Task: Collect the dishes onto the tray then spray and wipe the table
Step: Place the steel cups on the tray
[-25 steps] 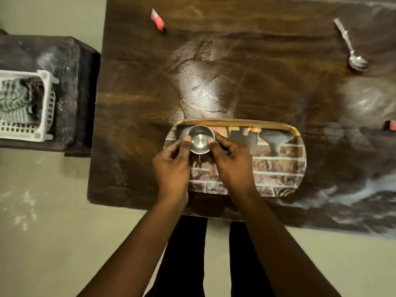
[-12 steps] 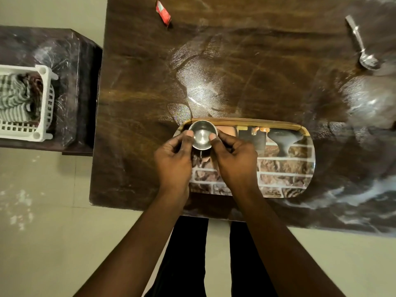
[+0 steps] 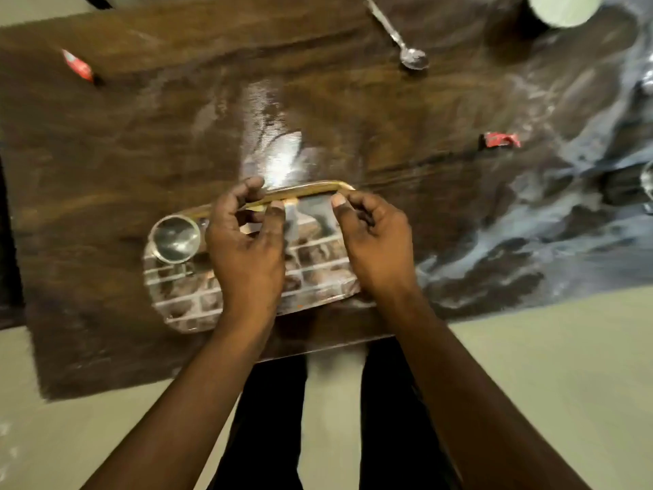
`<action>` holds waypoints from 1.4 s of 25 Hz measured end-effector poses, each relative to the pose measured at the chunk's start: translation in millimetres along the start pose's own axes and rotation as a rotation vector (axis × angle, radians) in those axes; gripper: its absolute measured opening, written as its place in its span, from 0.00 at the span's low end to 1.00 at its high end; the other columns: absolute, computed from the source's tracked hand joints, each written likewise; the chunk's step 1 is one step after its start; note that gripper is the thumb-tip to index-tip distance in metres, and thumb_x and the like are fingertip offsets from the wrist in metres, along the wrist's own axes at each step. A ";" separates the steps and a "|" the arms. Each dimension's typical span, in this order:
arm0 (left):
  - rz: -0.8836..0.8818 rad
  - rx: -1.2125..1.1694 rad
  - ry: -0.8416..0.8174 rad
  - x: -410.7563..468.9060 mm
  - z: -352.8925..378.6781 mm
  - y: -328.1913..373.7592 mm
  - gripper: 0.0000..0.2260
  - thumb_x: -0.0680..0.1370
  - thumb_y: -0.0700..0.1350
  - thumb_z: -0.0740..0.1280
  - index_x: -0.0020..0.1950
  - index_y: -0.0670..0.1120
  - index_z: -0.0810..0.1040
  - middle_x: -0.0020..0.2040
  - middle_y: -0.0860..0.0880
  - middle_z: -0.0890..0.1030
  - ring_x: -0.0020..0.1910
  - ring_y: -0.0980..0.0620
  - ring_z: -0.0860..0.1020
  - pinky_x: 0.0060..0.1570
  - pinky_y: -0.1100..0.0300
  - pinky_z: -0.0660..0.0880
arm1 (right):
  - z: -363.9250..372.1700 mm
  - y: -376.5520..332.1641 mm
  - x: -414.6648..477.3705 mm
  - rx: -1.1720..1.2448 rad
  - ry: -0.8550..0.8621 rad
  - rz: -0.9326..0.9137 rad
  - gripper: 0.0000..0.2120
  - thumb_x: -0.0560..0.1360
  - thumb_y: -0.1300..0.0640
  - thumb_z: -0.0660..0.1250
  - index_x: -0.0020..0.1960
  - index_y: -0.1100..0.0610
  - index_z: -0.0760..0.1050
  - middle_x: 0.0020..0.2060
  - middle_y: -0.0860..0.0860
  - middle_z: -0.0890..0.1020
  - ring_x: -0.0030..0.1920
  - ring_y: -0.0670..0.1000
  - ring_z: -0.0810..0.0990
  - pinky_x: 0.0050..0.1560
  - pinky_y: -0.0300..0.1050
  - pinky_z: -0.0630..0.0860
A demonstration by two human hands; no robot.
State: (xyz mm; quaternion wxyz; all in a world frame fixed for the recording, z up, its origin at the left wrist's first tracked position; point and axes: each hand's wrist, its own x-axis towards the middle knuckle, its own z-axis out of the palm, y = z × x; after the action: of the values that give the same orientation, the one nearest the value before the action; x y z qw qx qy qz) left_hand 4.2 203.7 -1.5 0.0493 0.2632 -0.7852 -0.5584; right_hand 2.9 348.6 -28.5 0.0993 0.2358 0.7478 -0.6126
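Observation:
A small steel cup (image 3: 175,238) stands at the left end of the brick-patterned tray (image 3: 183,295), near the front of the dark wooden table (image 3: 159,136). Both hands hover over the tray's middle and right part, away from the cup. My left hand (image 3: 247,249) has loosely curled fingers and holds nothing. My right hand (image 3: 374,242) is likewise loosely curled and empty. A steel spoon (image 3: 403,44) lies far back on the table, right of centre.
Red wrappers lie at the back left (image 3: 77,67) and at the right (image 3: 500,139). A pale round object (image 3: 562,7) sits at the top right edge. Something shiny shows at the right edge (image 3: 648,182). The table's right part is smeared white.
Both hands let go of the steel cup, which now stands on the tray's left end, and they moved right over the tray. The view swung right; the white basket is gone from view.

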 end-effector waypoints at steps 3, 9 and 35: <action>-0.031 -0.024 -0.173 -34.2 81.9 20.2 0.15 0.80 0.41 0.72 0.67 0.46 0.81 0.62 0.48 0.83 0.57 0.53 0.82 0.53 0.62 0.80 | -104.3 6.2 14.3 0.025 0.126 0.000 0.12 0.82 0.49 0.71 0.60 0.56 0.85 0.48 0.42 0.87 0.46 0.37 0.84 0.53 0.39 0.81; -0.132 -0.040 -0.459 -111.0 240.6 54.4 0.15 0.81 0.41 0.72 0.68 0.47 0.80 0.60 0.53 0.83 0.53 0.58 0.81 0.51 0.69 0.76 | -297.9 29.8 36.7 -0.013 0.424 -0.001 0.10 0.83 0.53 0.72 0.60 0.57 0.84 0.47 0.44 0.87 0.45 0.35 0.84 0.50 0.30 0.78; -0.396 -0.415 -0.135 -88.3 209.5 42.7 0.17 0.79 0.48 0.75 0.66 0.44 0.84 0.61 0.47 0.87 0.65 0.47 0.84 0.71 0.44 0.76 | -216.8 9.2 77.8 0.133 -0.123 0.076 0.14 0.82 0.56 0.72 0.68 0.56 0.83 0.56 0.50 0.90 0.58 0.52 0.88 0.54 0.46 0.85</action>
State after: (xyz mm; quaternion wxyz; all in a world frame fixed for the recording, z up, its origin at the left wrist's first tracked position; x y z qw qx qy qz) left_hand -13.2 433.5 -21.7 -0.0601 0.3578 -0.5889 -0.7222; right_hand -29.9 576.7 -20.7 0.1525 0.2319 0.6885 -0.6700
